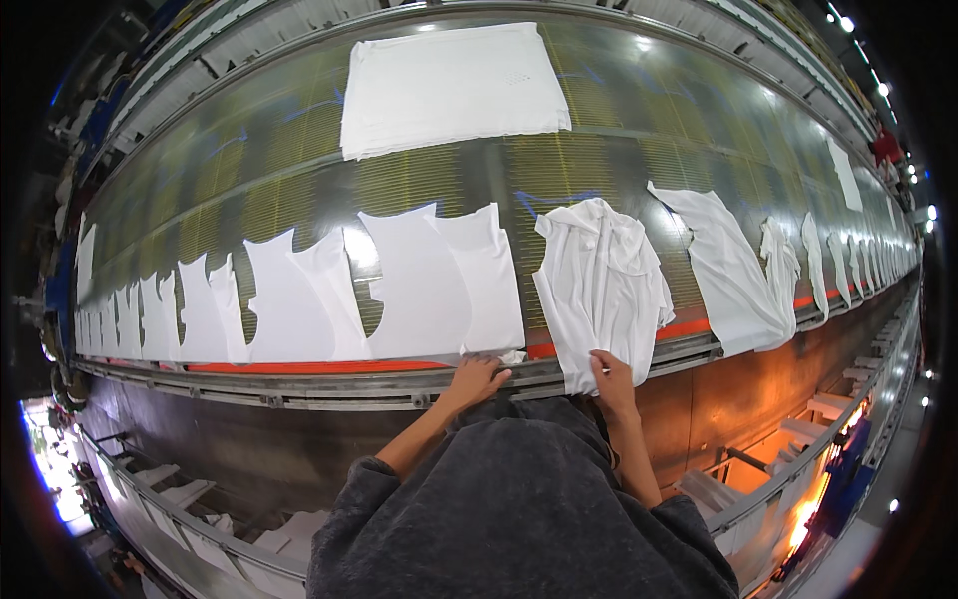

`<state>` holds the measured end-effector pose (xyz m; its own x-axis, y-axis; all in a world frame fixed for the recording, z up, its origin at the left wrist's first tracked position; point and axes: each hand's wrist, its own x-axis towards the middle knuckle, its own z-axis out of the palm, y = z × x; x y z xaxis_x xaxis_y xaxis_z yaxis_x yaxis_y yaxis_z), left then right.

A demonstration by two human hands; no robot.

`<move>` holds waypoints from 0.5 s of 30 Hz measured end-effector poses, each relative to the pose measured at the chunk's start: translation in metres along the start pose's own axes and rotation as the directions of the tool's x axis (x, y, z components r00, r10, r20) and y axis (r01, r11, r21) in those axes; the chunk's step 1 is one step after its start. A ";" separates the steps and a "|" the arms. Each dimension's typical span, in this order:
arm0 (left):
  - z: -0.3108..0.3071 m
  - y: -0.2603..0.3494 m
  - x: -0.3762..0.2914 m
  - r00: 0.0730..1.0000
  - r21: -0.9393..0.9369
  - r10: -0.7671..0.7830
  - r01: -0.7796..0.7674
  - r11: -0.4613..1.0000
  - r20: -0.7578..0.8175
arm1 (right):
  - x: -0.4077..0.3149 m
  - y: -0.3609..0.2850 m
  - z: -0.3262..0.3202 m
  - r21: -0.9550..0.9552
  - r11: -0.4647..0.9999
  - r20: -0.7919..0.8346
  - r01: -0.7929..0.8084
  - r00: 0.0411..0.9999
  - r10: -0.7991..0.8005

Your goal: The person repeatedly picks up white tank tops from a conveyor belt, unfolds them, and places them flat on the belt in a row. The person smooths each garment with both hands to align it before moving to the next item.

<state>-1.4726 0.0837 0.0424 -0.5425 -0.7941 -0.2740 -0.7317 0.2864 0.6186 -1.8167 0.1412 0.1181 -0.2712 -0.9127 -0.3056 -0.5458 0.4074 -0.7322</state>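
Note:
My right hand [614, 378] pinches the lower edge of a crumpled white fabric garment piece [599, 284], which hangs a little over the near rail of the long table. My left hand [479, 378] rests at the table's near edge, on the bottom edge of a flat white fabric panel [419, 292]; whether its fingers grip the cloth cannot be told. A small white scrap [512, 357] lies by its fingertips. Farther back on the table sits a neat stack of white fabric [453, 86].
More white cut panels [299, 299] lie in a row to the left. Draped white pieces [730, 277] continue to the right. A metal rail [314, 393] and a red strip [299, 368] run along the near edge. Behind me is another railed table [194, 558].

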 end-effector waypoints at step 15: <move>0.092 0.127 0.087 0.995 -0.103 -0.095 0.092 0.990 -0.025 | 0.056 0.148 -0.075 -0.374 0.922 0.072 0.100 0.994 -0.079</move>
<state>-1.6512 0.1004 0.0292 -0.4602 -0.8307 -0.3134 -0.7319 0.1552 0.6635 -1.9717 0.1531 0.0381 -0.1695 -0.9419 -0.2901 -0.8268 0.2961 -0.4783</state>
